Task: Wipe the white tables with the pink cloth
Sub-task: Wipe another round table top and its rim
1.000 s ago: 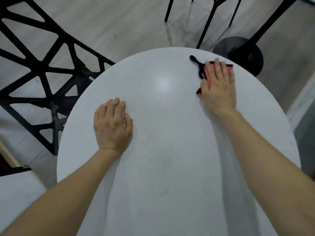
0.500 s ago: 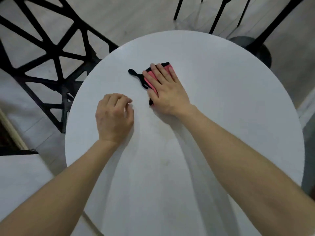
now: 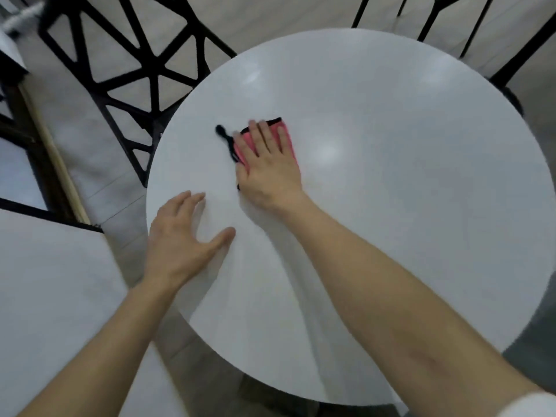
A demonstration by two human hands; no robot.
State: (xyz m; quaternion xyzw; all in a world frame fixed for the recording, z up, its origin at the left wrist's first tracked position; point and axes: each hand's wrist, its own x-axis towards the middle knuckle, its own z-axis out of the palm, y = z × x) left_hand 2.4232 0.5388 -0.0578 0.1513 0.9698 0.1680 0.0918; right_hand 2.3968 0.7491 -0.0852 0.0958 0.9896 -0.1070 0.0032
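Pink cloth is pressed flat on the white table, left of centre, by the straight-fingered right hand | long axis is pointed away, far end leaned left | left hand is spread on the tabletop, nothing held

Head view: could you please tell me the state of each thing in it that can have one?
pink cloth: lying flat on the round table, under the right hand.
right hand: fingers straight, pressing the cloth.
left hand: fingers spread, at the table's left edge.
round table: upright, bearing the cloth and right hand.
black chair: upright, left of the table.
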